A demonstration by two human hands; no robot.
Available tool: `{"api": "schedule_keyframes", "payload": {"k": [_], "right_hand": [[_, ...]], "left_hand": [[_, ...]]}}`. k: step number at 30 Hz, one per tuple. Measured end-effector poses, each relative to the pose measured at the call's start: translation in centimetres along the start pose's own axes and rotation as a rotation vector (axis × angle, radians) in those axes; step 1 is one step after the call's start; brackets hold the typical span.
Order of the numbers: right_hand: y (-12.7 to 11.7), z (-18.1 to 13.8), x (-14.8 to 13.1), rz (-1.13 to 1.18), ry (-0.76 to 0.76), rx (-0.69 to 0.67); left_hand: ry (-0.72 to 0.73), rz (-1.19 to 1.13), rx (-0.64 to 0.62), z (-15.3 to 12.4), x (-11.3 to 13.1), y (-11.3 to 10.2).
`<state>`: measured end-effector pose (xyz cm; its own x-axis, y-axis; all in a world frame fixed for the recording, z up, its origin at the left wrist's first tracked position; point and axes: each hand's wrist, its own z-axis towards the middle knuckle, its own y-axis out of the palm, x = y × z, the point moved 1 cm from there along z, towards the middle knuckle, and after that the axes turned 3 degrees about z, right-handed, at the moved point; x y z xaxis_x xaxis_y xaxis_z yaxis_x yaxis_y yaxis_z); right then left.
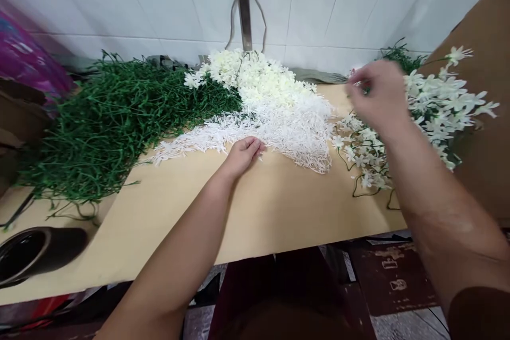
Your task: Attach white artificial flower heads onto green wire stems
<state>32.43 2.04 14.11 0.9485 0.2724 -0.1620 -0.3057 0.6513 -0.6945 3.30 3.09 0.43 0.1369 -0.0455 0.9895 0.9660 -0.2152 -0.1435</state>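
My left hand [244, 155] is closed in a pinch at the front edge of a heap of thin white flower pieces [297, 130]. A small white bit shows by its fingertips, but I cannot make out what they hold. Behind that heap lies a mound of cream-white petals [255, 74]. My right hand [376, 93] is raised at the right, its curled fingers smeared by motion; what is in them, if anything, is unclear. Below and beside it spread white artificial flowers [442, 106] on green stems. A large pile of green plastic stems [115, 111] lies to the left.
A tan board [191, 191] covers the work surface. A dark round container [59, 247] lies on its side at the front left. Cardboard [486, 90] stands at the right, a tiled wall [319, 5] at the back. A metal strip [244, 16] rises behind the petals.
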Motion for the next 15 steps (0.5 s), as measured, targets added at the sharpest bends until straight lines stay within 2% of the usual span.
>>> {"api": "schedule_keyframes", "payload": {"k": [2,4,7,9,12,15], "right_hand": [[4.3,-0.1,-4.5,0.063,-0.12,-0.256],[7.7,0.1,-7.9,0.109,-0.175,-0.479],[11.7,1.2,-11.1,0.129,-0.23,-0.691],[14.0,2.6,-12.4,0.109,-0.226,-0.727],[17.1,4.7,-13.5,0.061,-0.156,-0.655],[19.6,6.0,-13.3,-0.029,-0.075,-0.618]], "left_hand": [[0.013,0.009,-0.009,0.0,0.0,0.0],[0.013,0.02,-0.019,-0.1,0.0,0.0],[-0.003,0.039,-0.034,0.0,-0.1,0.0],[-0.01,0.047,-0.032,0.0,-0.1,0.1],[-0.009,0.057,-0.025,0.2,-0.3,0.2],[-0.012,0.099,-0.021,0.3,-0.6,0.2]]}}
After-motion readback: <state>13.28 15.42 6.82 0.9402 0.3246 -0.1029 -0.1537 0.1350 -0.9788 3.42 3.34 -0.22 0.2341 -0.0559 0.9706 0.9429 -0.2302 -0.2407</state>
